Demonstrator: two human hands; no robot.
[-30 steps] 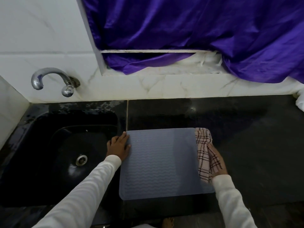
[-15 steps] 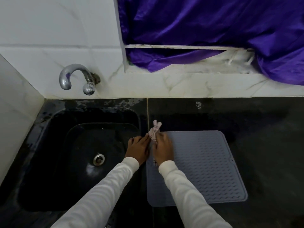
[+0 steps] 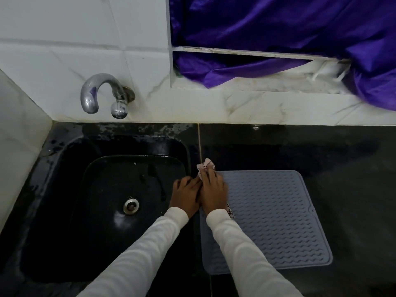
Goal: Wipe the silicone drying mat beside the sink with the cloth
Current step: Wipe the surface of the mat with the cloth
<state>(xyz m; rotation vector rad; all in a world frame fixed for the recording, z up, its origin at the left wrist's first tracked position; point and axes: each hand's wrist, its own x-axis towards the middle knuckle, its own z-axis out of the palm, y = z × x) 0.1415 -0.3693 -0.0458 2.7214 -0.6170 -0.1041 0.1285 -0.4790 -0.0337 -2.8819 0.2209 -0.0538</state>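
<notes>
**Mia:** Where is the mat?

**Dad:** The grey mat [image 3: 274,219] lies flat on the dark desk [image 3: 342,163], just beside the black sink [image 3: 120,189]. Its left edge is close to the sink's rim.

**Mia:** And the cloth?

**Dad:** The checked cloth [image 3: 205,166] is under the right hand [image 3: 213,194]. A bit pokes out past the fingers at the mat's far left corner, and a bit shows by the wrist.

**Mia:** Is the grip tight?

**Dad:** The right hand lies flat on the cloth and presses it down. The fingers look fairly straight, not curled around it.

**Mia:** What about the other hand?

**Dad:** The left hand [image 3: 185,196] rests by the mat's left edge, touching the right hand. Its fingers are spread and it holds nothing. I think it keeps the mat from sliding.

**Mia:** So what step is this?

**Dad:** The wiping, I think. The cloth sits at the left end of the mat.

**Mia:** What comes next?

**Dad:** Probably a push back across to the right. It needs steady pressing, so the cloth gets into the little bumps.
</notes>
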